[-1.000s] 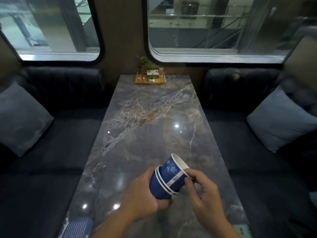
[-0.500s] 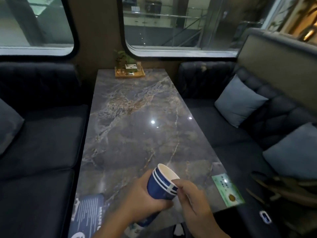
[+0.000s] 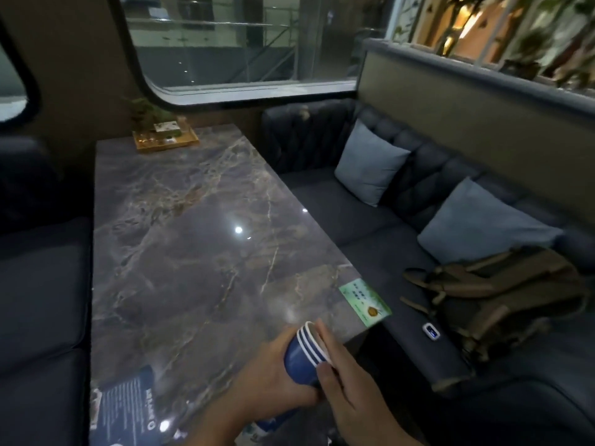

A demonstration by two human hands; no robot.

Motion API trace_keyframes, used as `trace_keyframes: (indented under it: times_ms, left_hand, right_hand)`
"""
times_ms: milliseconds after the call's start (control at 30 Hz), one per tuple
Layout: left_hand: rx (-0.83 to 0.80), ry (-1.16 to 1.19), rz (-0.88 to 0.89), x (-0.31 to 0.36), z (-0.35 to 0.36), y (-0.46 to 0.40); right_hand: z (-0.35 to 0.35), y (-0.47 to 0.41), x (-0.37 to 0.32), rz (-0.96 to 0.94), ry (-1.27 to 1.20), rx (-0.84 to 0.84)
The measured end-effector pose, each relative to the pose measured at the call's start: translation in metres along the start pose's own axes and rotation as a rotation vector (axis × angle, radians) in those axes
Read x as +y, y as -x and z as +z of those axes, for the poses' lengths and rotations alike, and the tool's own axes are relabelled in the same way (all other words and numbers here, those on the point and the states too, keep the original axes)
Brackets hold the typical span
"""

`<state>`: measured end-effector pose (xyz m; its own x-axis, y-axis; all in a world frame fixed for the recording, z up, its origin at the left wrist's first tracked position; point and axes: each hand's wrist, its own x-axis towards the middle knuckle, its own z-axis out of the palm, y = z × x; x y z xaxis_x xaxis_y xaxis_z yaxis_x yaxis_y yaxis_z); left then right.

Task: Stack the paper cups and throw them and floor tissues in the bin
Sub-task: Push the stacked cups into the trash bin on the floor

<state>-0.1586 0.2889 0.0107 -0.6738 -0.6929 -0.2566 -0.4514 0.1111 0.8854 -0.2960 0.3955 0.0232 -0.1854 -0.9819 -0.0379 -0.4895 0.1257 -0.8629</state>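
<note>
A nested stack of blue paper cups [image 3: 302, 360] with white rims lies tilted on its side over the near right corner of the marble table [image 3: 193, 239]. My left hand [image 3: 273, 378] wraps around the stack's body from below and the left. My right hand [image 3: 346, 386] presses flat against the open rims with its fingers together. Below my left wrist another blue cup-like object [image 3: 273, 420] shows partly, mostly hidden. No bin and no tissues are in view.
A green card [image 3: 365, 302] lies at the table's right edge and a dark blue leaflet [image 3: 124, 410] at the near left. A wooden tray with a plant [image 3: 164, 136] stands at the far end. The right sofa holds two cushions [image 3: 370, 162], a brown backpack [image 3: 502, 294] and a small device [image 3: 430, 331].
The view has swung to the right and pulled back. The top cup has been pushed fully into the stack, and my right hand has gone from pinching the rim to pressing on it.
</note>
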Motion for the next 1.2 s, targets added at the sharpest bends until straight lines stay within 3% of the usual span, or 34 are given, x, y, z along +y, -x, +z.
trace_keyframes:
  times_ms: [267, 467, 700, 867, 1067, 1200]
  left_hand:
    - [-0.217, -0.169, 0.189, 0.036, 0.105, 0.001]
    - [-0.412, -0.289, 0.304, 0.067, 0.190, 0.020]
    - [-0.445, -0.246, 0.339, 0.073, 0.272, 0.057]
    - [-0.439, -0.190, 0.270, 0.064, 0.321, 0.080]
    - [-0.345, -0.308, 0.052, 0.018, 0.340, 0.079]
    - [-0.223, -0.097, -0.171, -0.006, 0.331, 0.061]
  right_hand:
    - [-0.052, 0.088, 0.053, 0.156, -0.053, 0.188]
    - [-0.092, 0.167, 0.085, 0.300, -0.115, 0.186]
    - [-0.102, 0.251, 0.119, 0.390, -0.143, 0.330]
    - [-0.106, 0.296, 0.143, 0.476, -0.221, 0.517]
    - [-0.101, 0.319, 0.172, 0.604, -0.339, 0.808]
    - [-0.098, 0.316, 0.183, 0.700, -0.439, 0.862]
